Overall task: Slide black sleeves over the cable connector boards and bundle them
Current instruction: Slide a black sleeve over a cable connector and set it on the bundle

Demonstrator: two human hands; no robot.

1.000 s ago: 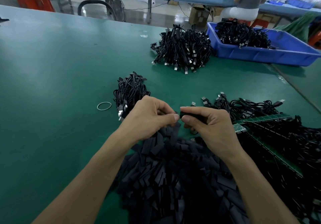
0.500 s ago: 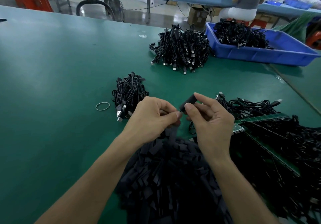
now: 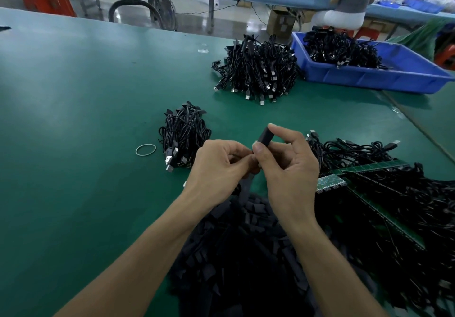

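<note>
A black sleeve (image 3: 264, 136), tilted with its upper end pointing far and right, is pinched between the thumb and forefinger of the right hand (image 3: 288, 169) above the near middle of the green table (image 3: 73, 119). The left hand (image 3: 218, 169) curls its fingers against the sleeve's lower end; whether it grips anything cannot be told. Beneath both wrists lies a pile of loose sleeves (image 3: 246, 243). To the right, green connector boards (image 3: 364, 169) lie among tangled cables (image 3: 406, 206). To the left sit a small cable bundle (image 3: 184, 132) and a rubber band (image 3: 145, 149). Farther off are a larger cable heap (image 3: 258, 70) and a blue bin (image 3: 369, 78).
</note>
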